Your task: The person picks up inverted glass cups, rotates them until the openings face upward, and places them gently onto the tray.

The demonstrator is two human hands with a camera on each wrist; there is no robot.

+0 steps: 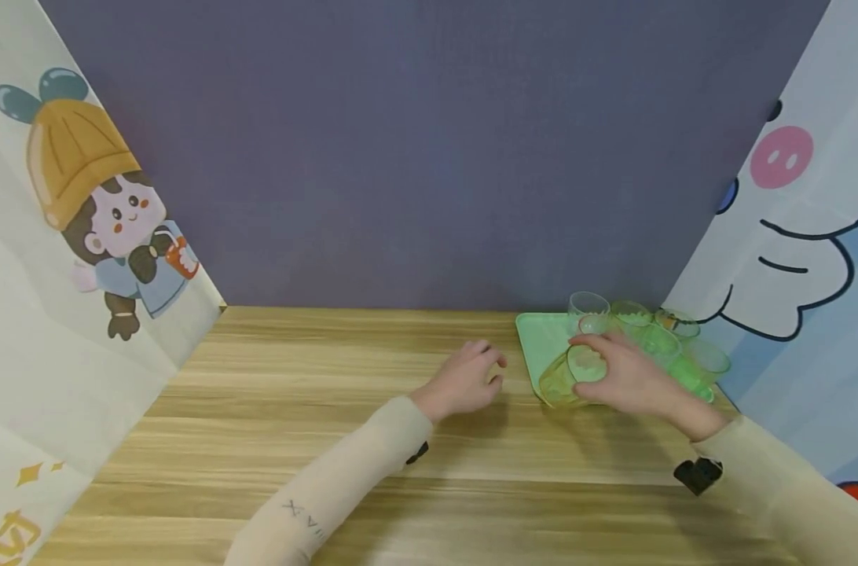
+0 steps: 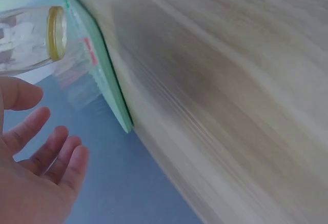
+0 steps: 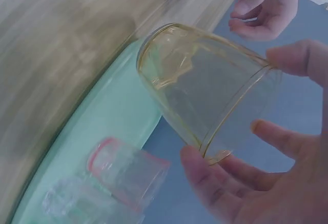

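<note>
A yellow-tinted clear cup (image 1: 559,381) lies tilted at the near left corner of a mint green tray (image 1: 542,338). My right hand (image 1: 630,381) grips it, thumb on one side and fingers on the other. In the right wrist view the cup (image 3: 205,85) is held above the tray (image 3: 113,111) by my right hand (image 3: 277,178). My left hand (image 1: 467,381) sits just left of the tray over the wooden table, fingers relaxed and holding nothing. In the left wrist view its palm (image 2: 41,152) is open below the cup's yellow rim (image 2: 54,32).
Several clear cups (image 1: 655,338) stand crowded on the tray's right part, one with a pink rim (image 3: 128,172). The tray sits in the back right corner against a purple back panel and a cartoon-printed side panel (image 1: 790,236). Another printed panel (image 1: 82,236) closes the left.
</note>
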